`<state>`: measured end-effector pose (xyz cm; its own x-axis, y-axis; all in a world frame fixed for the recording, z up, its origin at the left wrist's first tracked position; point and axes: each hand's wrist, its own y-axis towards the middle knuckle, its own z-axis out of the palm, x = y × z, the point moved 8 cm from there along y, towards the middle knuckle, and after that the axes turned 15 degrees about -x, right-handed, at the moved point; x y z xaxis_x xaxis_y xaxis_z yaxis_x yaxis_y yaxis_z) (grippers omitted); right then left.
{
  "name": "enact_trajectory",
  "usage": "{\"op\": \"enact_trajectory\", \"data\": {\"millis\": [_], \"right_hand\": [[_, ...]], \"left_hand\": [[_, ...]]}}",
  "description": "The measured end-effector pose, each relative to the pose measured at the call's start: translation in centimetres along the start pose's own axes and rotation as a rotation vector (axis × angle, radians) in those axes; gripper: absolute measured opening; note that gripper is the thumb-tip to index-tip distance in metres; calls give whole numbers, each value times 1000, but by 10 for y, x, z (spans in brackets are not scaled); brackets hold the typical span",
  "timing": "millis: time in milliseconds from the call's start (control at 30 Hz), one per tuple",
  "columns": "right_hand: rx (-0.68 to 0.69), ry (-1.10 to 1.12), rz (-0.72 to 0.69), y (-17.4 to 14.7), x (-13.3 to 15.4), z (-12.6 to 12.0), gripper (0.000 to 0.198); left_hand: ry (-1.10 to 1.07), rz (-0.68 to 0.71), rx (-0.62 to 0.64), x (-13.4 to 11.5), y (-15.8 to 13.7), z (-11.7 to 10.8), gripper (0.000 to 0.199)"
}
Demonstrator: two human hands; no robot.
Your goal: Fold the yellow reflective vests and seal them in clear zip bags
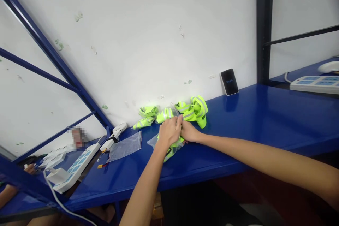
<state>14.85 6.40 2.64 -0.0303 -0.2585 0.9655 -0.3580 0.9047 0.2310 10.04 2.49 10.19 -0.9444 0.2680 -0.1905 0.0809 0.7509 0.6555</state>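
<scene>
My left hand (169,130) and my right hand (189,132) meet over a clear plastic bag (171,152) near the middle of the blue table. Both hands are closed on it, with the fingers partly hidden. Neon yellow reflective strap shows inside the bag. Just behind my hands lies a loose, looped neon yellow reflective strap (198,110) with grey stripes. Several rolled yellow straps in clear bags (148,111) rest against the wall, left of the loose one. To the left, a flat clear zip bag (125,146) lies on the table.
A small white handheld fan (113,137) and a yellow connector (101,166) lie at the left. White power strips stand on both sides (76,168) (315,84). A dark-screened device (229,82) leans on the wall. Another person's hand (30,168) is at far left.
</scene>
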Motion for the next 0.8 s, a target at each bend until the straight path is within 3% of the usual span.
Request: {"op": "enact_trajectory", "data": {"millis": [100, 167, 300, 400, 500, 633, 800], "right_hand": [[2, 60, 105, -3, -2, -8, 9], [129, 217, 199, -8, 1, -7, 6], [287, 391, 291, -13, 10, -12, 27], [308, 320, 285, -14, 10, -14, 41], [312, 191, 229, -15, 8, -9, 37], [233, 60, 172, -13, 1, 1, 24], [-34, -157, -23, -10, 6, -2, 14]], "left_hand": [[-112, -72, -37, 16, 6, -1, 64], [-182, -146, -111, 31, 9, -7, 65], [-296, -233, -227, 47, 7, -20, 69], [-378, -160, -181, 33, 3, -21, 70], [-316, -33, -74, 8, -4, -17, 66], [-109, 40, -34, -10, -6, -11, 61], [-57, -24, -13, 2, 3, -1, 65]]}}
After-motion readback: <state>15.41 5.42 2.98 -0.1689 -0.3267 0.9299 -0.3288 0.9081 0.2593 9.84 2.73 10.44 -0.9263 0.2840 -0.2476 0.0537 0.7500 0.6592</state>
